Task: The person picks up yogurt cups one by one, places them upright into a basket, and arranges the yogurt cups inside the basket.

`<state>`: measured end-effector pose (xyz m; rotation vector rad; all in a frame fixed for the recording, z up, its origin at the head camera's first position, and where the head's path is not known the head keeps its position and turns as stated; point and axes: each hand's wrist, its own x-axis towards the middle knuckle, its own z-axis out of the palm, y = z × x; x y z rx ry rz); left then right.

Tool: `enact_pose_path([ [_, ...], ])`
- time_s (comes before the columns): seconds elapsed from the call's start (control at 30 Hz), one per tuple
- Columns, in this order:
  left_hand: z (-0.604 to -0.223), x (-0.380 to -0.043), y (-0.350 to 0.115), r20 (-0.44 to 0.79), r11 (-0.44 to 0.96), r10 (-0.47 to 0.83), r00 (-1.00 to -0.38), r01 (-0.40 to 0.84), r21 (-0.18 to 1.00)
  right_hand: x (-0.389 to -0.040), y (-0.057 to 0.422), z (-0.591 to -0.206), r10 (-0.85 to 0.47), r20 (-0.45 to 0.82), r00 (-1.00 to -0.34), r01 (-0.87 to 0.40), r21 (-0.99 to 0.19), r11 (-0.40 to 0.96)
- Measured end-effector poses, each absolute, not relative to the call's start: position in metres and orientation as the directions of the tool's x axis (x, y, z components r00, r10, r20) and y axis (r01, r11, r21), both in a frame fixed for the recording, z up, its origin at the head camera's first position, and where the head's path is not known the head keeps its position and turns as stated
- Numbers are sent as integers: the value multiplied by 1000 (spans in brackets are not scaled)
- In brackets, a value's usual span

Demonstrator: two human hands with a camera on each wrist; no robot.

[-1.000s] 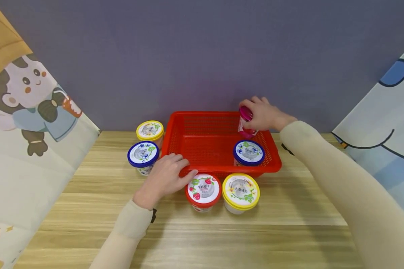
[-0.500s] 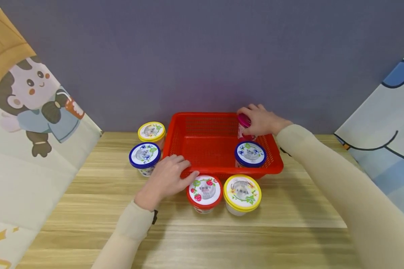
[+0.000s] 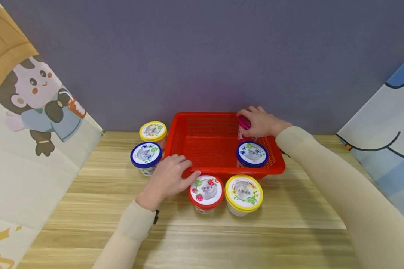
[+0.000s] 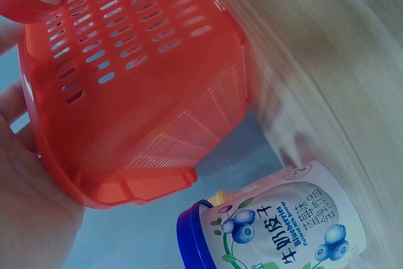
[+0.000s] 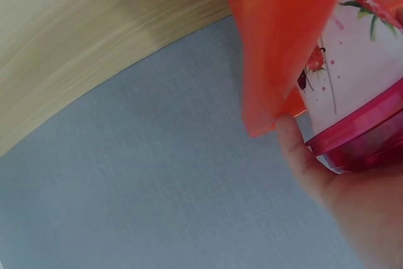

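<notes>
My right hand [image 3: 260,122] grips a pink-lidded cup [image 3: 244,122] at the back right corner of the red plastic basket [image 3: 205,170]. The right wrist view shows strawberries printed on this cup's white wall [image 5: 343,61]. Its lower part is inside the basket. Just in front of it in the basket stands a blue-lidded cup [image 3: 252,154]. My left hand [image 3: 168,177] holds the basket's front left rim, fingers over the edge. The left thumb lies close to a red-lidded strawberry cup [image 3: 206,191] in front of the basket.
A yellow-lidded cup [image 3: 244,192] stands right of the red-lidded one. Left of the basket are a blueberry cup [image 3: 146,154] with a blue lid and another yellow-lidded cup [image 3: 153,130] behind it. A grey wall [image 3: 202,56] rises behind the wooden table [image 3: 222,243].
My right hand has lowered the pink-lidded cup into the basket's back right corner. My left hand stays on the rim, and the head view has shifted slightly.
</notes>
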<state>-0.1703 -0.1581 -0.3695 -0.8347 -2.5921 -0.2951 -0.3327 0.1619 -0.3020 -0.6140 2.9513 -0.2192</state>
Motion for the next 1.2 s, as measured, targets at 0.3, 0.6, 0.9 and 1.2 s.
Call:
enact_pose_path([
  [0.3,-369,-175,-154,431,803,503,-749,589,88,-341,160,-311,-421,-88,-903,-403,-172,899],
  [0.6,-368,-187,-144,444,821,475,-760,565,89,-366,164,-314,-523,-82,-848,-508,-153,848],
  [0.9,-366,-198,-135,446,837,452,-773,540,88,-387,166,-314,-550,-102,-829,-533,-152,832],
  [1.2,-365,-209,-129,446,851,427,-787,516,95,-407,166,-312,-525,-137,-840,-511,-126,850],
])
